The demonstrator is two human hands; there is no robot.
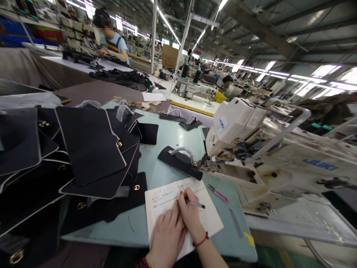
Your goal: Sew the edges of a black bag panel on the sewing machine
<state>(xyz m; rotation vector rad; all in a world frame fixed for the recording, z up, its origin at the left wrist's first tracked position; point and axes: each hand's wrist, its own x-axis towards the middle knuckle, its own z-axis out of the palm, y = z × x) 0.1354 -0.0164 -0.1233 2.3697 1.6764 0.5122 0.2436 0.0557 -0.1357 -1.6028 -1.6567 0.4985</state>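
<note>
A lined notebook (208,219) with handwriting near its top lies open on the pale green tabletop. My right hand (191,214) is closed around a pen (196,203), with the fingertips low on the page. Beside it my left hand (167,232) rests on the paper, its fingers stretched out and touching the right hand. Just past the notebook lies a black bag panel (178,163) with a plastic-wrapped handle and gold fittings. Pink-handled thread snips (219,193) sit to the right of the page.
Black bag panels (92,145) with pale edges are piled at left. A JUKI sewing machine (240,126) stands at right. A metal strip (236,223) lies near the table's right edge. Across the far table, a person (113,42) handles dark pieces.
</note>
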